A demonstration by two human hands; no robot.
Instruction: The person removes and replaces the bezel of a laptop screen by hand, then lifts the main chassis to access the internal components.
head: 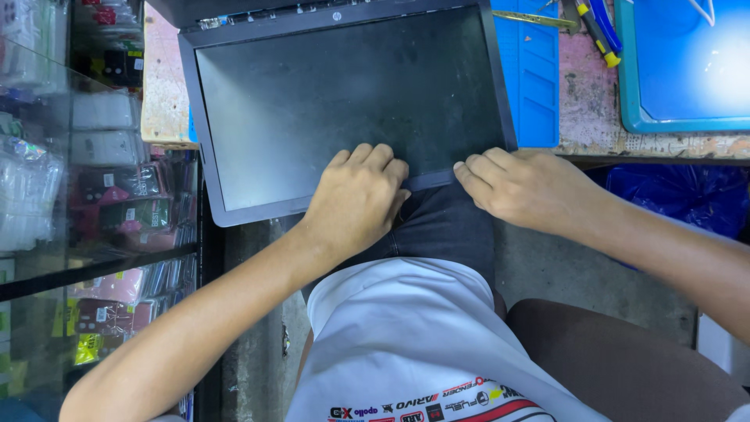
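Black laptop screen (pixel 344 101) at the frame's centre looked thin, stiff and fragile; left hand (pixel 355 199) and right hand (pixel 523 187) curled fingers on its lower bezel edge, the best hold.

one laptop screen (pixel 344 94), two hands (pixel 355 195), two blue mats (pixel 539 78)

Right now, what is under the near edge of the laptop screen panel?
The person's knee in dark jeans is under the laptop screen panel. Both the left hand and the right hand press on its bottom bezel. What lies under the rest is covered.
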